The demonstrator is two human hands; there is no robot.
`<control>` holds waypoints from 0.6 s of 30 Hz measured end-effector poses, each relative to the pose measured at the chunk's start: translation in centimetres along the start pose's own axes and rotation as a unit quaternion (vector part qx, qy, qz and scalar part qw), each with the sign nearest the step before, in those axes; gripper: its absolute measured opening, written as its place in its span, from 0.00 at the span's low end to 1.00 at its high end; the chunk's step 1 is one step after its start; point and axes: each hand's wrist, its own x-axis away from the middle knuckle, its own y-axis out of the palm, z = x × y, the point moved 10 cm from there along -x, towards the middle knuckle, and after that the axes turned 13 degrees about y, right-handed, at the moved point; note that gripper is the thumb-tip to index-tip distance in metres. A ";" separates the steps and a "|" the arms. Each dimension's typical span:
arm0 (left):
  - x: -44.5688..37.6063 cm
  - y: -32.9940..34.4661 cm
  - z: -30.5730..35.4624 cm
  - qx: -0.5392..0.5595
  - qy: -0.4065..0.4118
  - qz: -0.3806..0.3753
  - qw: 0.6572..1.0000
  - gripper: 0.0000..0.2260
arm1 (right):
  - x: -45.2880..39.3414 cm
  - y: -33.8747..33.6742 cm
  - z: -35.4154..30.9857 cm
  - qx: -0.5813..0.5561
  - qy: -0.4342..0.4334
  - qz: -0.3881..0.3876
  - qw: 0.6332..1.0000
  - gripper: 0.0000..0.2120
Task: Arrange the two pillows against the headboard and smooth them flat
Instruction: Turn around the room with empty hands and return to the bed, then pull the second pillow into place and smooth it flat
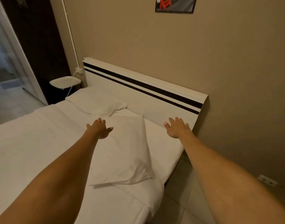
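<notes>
Two white pillows lie on the white bed. The far pillow rests at the far left, close to the white headboard with its two black stripes. The near pillow lies lengthwise, turned away from the headboard, with a strip of bare sheet between them. My left hand hovers open over the near pillow's far left corner, fingers spread. My right hand is open too, fingers spread, over the sheet near the headboard's right end, right of that pillow. Neither hand holds anything.
The bed's right edge drops to a tiled floor beside a beige wall with a socket. A small white side table with a cable stands left of the headboard. An open doorway is at far left.
</notes>
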 end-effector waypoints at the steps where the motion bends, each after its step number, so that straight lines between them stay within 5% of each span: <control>1: -1.0 0.0 -0.1 0.006 -0.011 0.002 1.000 0.33 | -1.6 -0.1 -0.4 0.007 -0.007 -0.003 1.000 0.29; 18: -13.7 8.0 -9.0 0.079 -0.158 -0.050 0.983 0.32 | -22.1 7.3 -13.2 0.064 -0.136 -0.069 0.986 0.29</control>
